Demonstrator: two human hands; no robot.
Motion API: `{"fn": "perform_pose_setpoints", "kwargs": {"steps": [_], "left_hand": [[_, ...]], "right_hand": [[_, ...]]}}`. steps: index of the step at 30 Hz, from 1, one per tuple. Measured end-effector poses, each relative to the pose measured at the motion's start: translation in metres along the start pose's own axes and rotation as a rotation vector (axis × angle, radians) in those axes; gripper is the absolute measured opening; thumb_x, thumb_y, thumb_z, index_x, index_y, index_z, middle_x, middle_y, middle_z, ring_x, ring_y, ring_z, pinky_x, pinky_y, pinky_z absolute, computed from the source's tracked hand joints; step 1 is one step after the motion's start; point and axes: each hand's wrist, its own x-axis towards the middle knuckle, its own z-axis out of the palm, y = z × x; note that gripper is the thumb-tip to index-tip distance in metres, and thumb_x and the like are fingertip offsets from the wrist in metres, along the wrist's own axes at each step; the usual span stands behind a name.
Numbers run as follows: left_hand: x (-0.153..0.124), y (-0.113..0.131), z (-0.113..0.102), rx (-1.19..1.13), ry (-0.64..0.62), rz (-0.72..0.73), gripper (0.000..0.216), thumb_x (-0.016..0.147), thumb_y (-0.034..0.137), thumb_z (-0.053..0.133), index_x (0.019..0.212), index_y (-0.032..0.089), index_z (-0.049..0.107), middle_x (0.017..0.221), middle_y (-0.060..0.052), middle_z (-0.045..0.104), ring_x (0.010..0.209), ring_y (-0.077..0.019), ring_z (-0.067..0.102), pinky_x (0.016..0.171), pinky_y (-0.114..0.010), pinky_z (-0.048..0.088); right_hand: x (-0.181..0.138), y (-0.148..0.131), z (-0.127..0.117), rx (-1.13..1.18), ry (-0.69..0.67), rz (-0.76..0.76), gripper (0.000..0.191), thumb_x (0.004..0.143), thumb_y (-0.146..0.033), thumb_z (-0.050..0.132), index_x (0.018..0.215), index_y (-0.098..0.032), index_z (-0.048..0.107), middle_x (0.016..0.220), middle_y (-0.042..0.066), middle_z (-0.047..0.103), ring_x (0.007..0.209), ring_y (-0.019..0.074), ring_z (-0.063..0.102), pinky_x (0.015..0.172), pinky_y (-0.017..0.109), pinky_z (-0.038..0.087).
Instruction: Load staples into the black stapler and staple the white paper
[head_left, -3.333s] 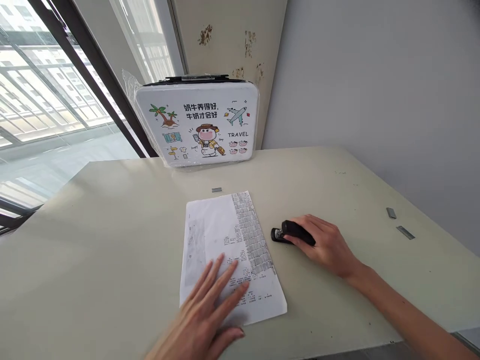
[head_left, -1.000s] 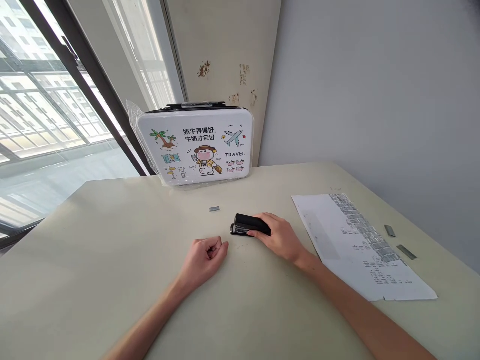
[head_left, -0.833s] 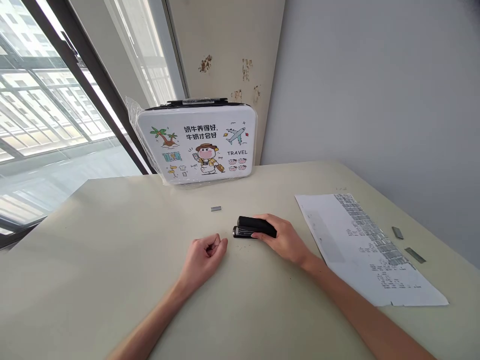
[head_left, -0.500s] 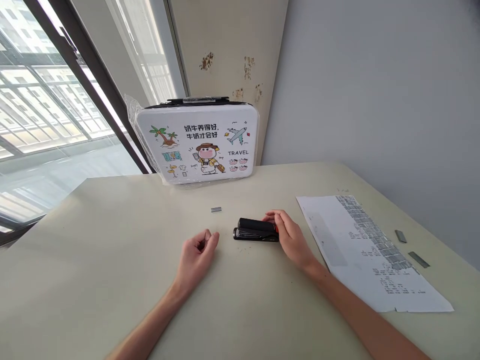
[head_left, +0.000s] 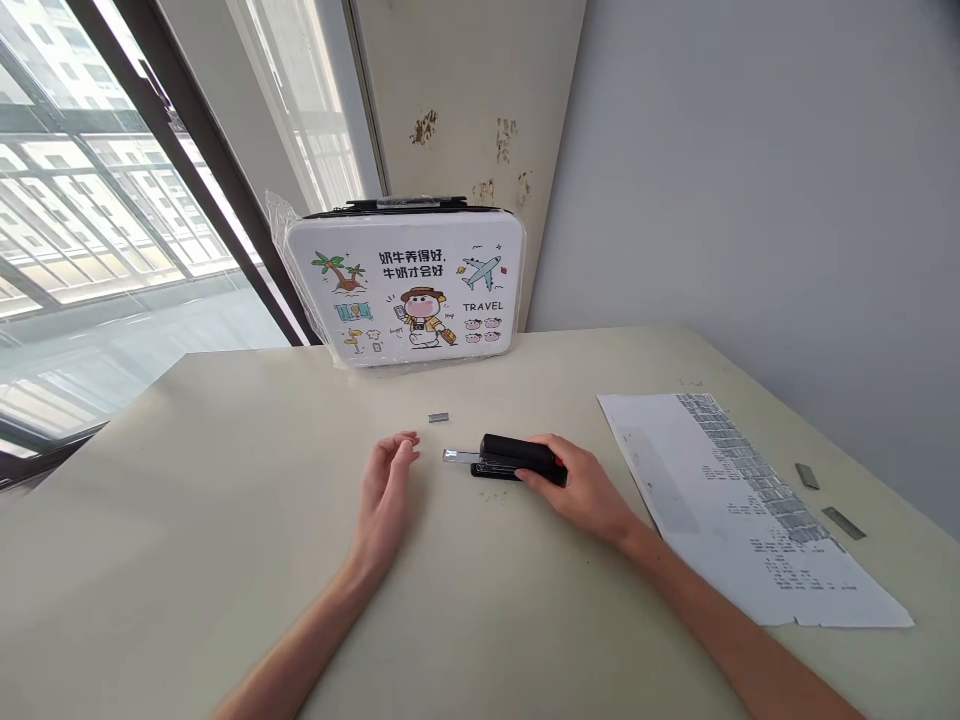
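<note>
A black stapler (head_left: 517, 455) lies on the table, its nose pointing left. My right hand (head_left: 581, 485) is closed around its rear end, thumb on the near side. From the stapler's front a metal staple tray (head_left: 459, 456) sticks out to the left. My left hand (head_left: 388, 490) rests on the table left of the tray, apart from it, with its fingers loosely curled, parted from the thumb and holding nothing. Just beyond the left fingertips lies a short strip of staples (head_left: 439, 417). Small loose bits (head_left: 493, 496) are scattered in front of the stapler.
A white printed sheet (head_left: 652, 480) lies on the right, covered along one side with rows of staples. Two staple strips (head_left: 807, 476) lie beyond its right edge. At the back of the table (head_left: 225, 500) stands a white cartoon case (head_left: 420, 300) in clear plastic, near the window.
The metal tray has slid out of the stapler's front. My right hand has shifted its grip around the stapler. My left hand has loosened from a fist and moved slightly.
</note>
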Motion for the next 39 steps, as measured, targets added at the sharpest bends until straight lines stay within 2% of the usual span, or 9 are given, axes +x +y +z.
{"fn": "perform_pose_setpoints", "kwargs": {"steps": [5, 11, 17, 22, 25, 28, 33, 37, 39], "left_hand": [[-0.004, 0.003, 0.009, -0.503, -0.072, -0.245, 0.035, 0.102, 0.042, 0.058, 0.129, 0.019, 0.063, 0.143, -0.013, 0.063, 0.136, -0.0283, 0.058, 0.120, -0.044, 0.041], [-0.001, 0.009, 0.008, -0.886, -0.266, -0.640, 0.050, 0.110, 0.040, 0.039, 0.141, 0.003, 0.054, 0.137, -0.025, 0.066, 0.129, -0.0313, 0.065, 0.114, -0.047, 0.049], [0.000, 0.007, 0.002, -0.997, -0.329, -0.662, 0.046, 0.108, 0.032, 0.045, 0.141, 0.001, 0.054, 0.141, -0.026, 0.063, 0.132, -0.0336, 0.063, 0.109, -0.047, 0.052], [0.001, 0.007, 0.004, -0.967, -0.264, -0.713, 0.033, 0.105, 0.028, 0.049, 0.121, 0.004, 0.066, 0.115, -0.020, 0.073, 0.105, -0.0267, 0.073, 0.093, -0.038, 0.058], [-0.001, 0.008, 0.007, -0.855, -0.202, -0.624, 0.022, 0.099, 0.025, 0.055, 0.106, 0.008, 0.069, 0.088, -0.010, 0.070, 0.079, -0.0186, 0.068, 0.076, -0.029, 0.056], [-0.008, 0.008, 0.008, -0.588, -0.136, -0.368, 0.025, 0.092, 0.025, 0.063, 0.115, 0.016, 0.069, 0.075, 0.003, 0.054, 0.062, -0.0111, 0.048, 0.062, -0.022, 0.046], [-0.024, 0.009, 0.009, 0.039, -0.257, 0.029, 0.049, 0.093, 0.034, 0.064, 0.140, 0.023, 0.064, 0.079, 0.003, 0.043, 0.069, -0.0146, 0.039, 0.066, -0.024, 0.037], [-0.031, 0.007, 0.012, 0.114, -0.426, 0.145, 0.044, 0.092, 0.031, 0.065, 0.134, 0.019, 0.070, 0.080, 0.001, 0.042, 0.072, -0.0175, 0.040, 0.066, -0.026, 0.036], [-0.031, 0.006, 0.013, 0.091, -0.423, 0.119, 0.048, 0.092, 0.030, 0.065, 0.139, 0.020, 0.065, 0.080, 0.002, 0.041, 0.072, -0.0169, 0.040, 0.067, -0.026, 0.035]], "right_hand": [[-0.005, -0.006, 0.007, -0.092, 0.219, -0.240, 0.020, 0.100, -0.032, 0.064, 0.119, -0.028, 0.066, 0.107, 0.004, 0.076, 0.096, 0.0241, 0.071, 0.079, 0.038, 0.060], [-0.015, -0.025, 0.005, -0.221, 0.243, -0.703, 0.045, 0.100, -0.007, 0.057, 0.137, -0.032, 0.064, 0.124, 0.005, 0.074, 0.128, 0.0250, 0.063, 0.101, 0.044, 0.058], [-0.023, -0.039, 0.010, -0.413, 0.177, -0.830, 0.043, 0.103, -0.014, 0.058, 0.136, -0.041, 0.066, 0.126, -0.004, 0.077, 0.128, 0.0215, 0.064, 0.100, 0.038, 0.057], [-0.023, -0.036, 0.011, -0.392, 0.247, -0.805, 0.050, 0.103, -0.010, 0.054, 0.141, -0.040, 0.063, 0.128, -0.003, 0.076, 0.126, 0.0228, 0.064, 0.096, 0.040, 0.057], [-0.022, -0.034, 0.010, -0.291, 0.301, -0.719, 0.057, 0.100, -0.005, 0.056, 0.145, -0.041, 0.059, 0.128, 0.001, 0.075, 0.126, 0.0251, 0.062, 0.096, 0.045, 0.057], [-0.019, -0.030, 0.011, -0.172, 0.339, -0.637, 0.061, 0.099, -0.005, 0.058, 0.147, -0.042, 0.057, 0.128, 0.003, 0.073, 0.126, 0.0265, 0.061, 0.100, 0.050, 0.056], [-0.014, -0.021, 0.014, -0.111, 0.345, -0.572, 0.057, 0.100, -0.007, 0.059, 0.145, -0.042, 0.058, 0.125, 0.003, 0.073, 0.122, 0.0273, 0.063, 0.101, 0.052, 0.057], [-0.013, -0.020, 0.015, -0.100, 0.303, -0.572, 0.054, 0.100, -0.010, 0.059, 0.144, -0.041, 0.059, 0.125, 0.003, 0.074, 0.119, 0.0261, 0.066, 0.100, 0.049, 0.059], [-0.013, -0.021, 0.016, -0.086, 0.297, -0.550, 0.049, 0.101, -0.013, 0.060, 0.142, -0.040, 0.061, 0.123, 0.002, 0.075, 0.118, 0.0251, 0.067, 0.101, 0.047, 0.058]]}}
